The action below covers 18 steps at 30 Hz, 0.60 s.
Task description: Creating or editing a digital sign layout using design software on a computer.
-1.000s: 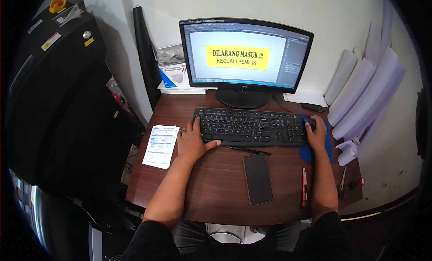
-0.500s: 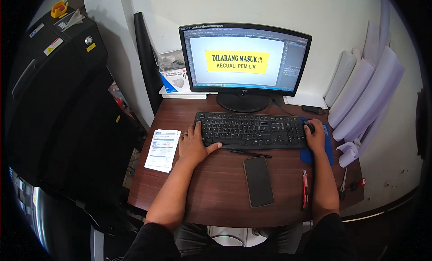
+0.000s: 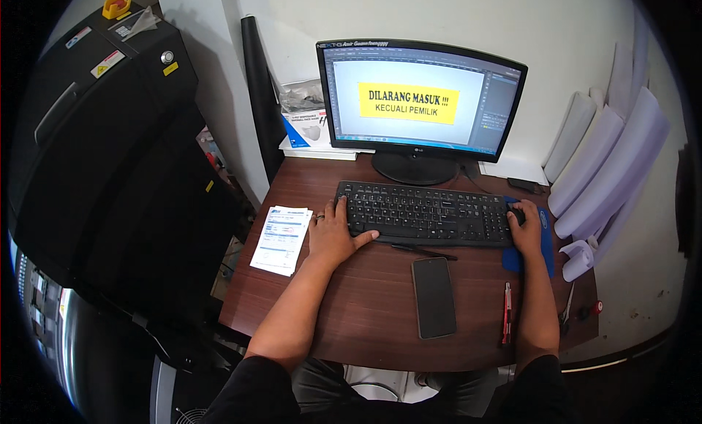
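My left hand (image 3: 335, 234) lies on the left end of a black keyboard (image 3: 424, 212), its fingers spread over the keys and its thumb stretched along the front edge. At the keyboard's right end, my right hand (image 3: 525, 230) is curved over a dark computer mouse (image 3: 518, 215), mostly covered by the fingers. Under the mouse is a blue mouse pad (image 3: 547, 242). Behind the keyboard stands a monitor (image 3: 422, 98), lit with a design window holding a yellow sign with dark lettering. Beside my left wrist lie printed paper sheets (image 3: 281, 241).
A dark phone (image 3: 434, 298) and a black pen (image 3: 423, 251) lie in front of the keyboard. A red cutter knife (image 3: 507, 313) rests near my right forearm, with scissors (image 3: 568, 305) farther right. White paper rolls (image 3: 610, 168) lean on the wall. A large black machine (image 3: 110, 168) stands left.
The whole view has shifted, so the desk and monitor sit farther right in the picture. Both hands keep their places on the keyboard and mouse.
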{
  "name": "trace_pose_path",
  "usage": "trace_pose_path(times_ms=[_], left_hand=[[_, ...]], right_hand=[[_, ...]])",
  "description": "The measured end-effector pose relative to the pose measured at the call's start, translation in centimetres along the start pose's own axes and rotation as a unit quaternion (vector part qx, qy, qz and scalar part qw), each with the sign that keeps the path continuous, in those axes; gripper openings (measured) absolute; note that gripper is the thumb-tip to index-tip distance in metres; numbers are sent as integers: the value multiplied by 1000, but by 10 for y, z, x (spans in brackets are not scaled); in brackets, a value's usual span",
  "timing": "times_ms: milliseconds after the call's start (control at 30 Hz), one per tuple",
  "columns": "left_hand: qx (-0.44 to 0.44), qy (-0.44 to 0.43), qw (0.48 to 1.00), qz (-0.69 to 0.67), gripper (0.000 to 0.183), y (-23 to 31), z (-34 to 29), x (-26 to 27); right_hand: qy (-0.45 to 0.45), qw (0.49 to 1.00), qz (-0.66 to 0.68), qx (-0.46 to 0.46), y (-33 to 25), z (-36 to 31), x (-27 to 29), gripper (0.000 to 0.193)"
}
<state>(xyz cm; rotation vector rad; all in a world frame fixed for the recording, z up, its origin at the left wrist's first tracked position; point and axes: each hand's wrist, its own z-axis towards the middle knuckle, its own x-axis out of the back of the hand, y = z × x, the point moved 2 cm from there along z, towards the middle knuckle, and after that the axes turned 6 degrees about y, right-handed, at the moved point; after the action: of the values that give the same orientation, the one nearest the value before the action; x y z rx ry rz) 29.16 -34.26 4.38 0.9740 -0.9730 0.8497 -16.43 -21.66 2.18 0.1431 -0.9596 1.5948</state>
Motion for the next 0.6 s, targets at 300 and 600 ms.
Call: trace_pose_path(times_ms=[300,600], left_hand=[[-1,-3,1000,18,119,-3,1,-4],[7,-13,1000,14,119,-1,1,-2]], right_hand=[[30,1000,-8,2,8,0,-2,23],[23,1000,-16,1,3,1,-1,25]])
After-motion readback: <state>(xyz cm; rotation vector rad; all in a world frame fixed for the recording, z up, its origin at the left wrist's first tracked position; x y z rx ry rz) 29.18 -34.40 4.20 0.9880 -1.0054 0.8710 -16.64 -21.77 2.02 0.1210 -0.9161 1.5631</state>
